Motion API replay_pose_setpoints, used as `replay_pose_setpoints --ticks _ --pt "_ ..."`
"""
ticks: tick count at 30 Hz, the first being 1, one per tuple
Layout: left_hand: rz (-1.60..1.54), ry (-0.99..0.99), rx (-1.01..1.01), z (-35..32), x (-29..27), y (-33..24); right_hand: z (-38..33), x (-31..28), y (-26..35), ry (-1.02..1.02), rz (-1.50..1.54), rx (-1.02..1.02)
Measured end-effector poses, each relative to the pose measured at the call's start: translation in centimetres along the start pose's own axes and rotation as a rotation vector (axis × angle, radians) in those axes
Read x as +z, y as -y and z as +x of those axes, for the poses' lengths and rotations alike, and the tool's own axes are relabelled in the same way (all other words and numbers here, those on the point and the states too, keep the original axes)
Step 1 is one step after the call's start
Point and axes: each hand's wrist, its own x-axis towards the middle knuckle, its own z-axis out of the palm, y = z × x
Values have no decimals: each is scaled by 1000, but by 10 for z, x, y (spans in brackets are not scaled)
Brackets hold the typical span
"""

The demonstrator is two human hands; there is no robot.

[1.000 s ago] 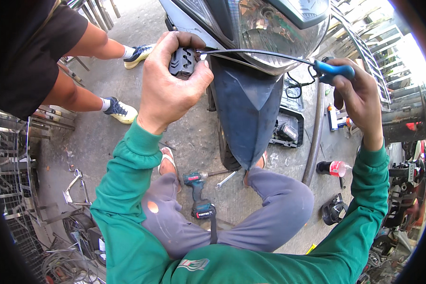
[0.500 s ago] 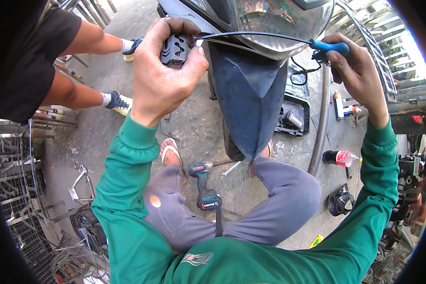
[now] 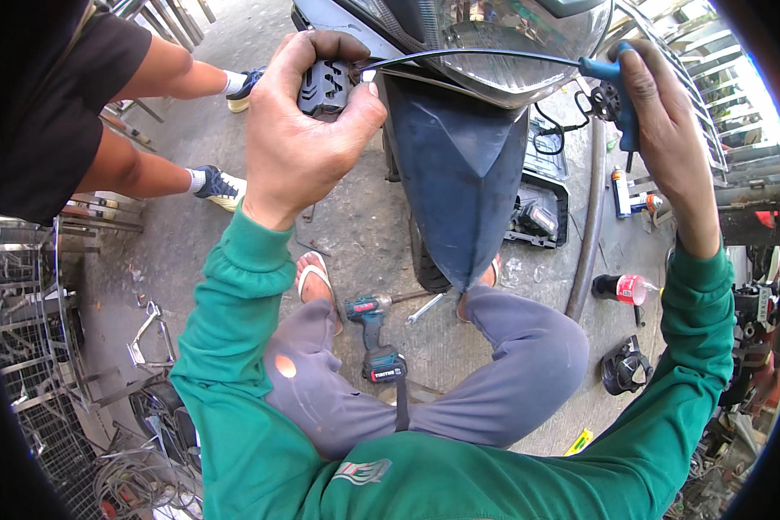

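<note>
My left hand (image 3: 308, 130) is closed around a small black plastic part (image 3: 325, 87) held up against the front of a dark blue scooter (image 3: 459, 165). A thin black cable (image 3: 477, 56) runs from that part across the headlight to my right hand (image 3: 663, 130). That hand grips a blue-handled tool (image 3: 611, 82) at the cable's other end. I sit on the concrete with my knees on either side of the scooter's front fairing.
A teal cordless drill (image 3: 374, 334) and a wrench (image 3: 425, 308) lie on the ground between my legs. An open black tool case (image 3: 537, 204), a spray can (image 3: 620, 191) and a red-capped bottle (image 3: 624, 288) sit at right. Another person (image 3: 104, 130) crouches at left; metal racks (image 3: 35, 329) stand beside.
Both hands have shifted up and slightly left in view, still holding the black part and the blue-handled tool; the cable between them now looks straighter.
</note>
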Motion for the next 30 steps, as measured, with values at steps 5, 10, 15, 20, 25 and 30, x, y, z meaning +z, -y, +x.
replay_pose_setpoints --ticks 5,10,15,20,25,30 --pt "15 -13 36 2 1 0 -6 15 -1 -138 82 6" --pt "64 -16 51 2 1 0 15 0 0 152 224 254" --pt "2 -15 8 0 3 2 21 -4 -7 164 292 135" --pt "68 26 51 2 -1 2 15 -8 10 300 344 527" --pt "264 117 161 7 -9 -2 1 6 10 221 639 507" --pt "250 111 113 8 -10 -8 4 7 2 159 791 613"
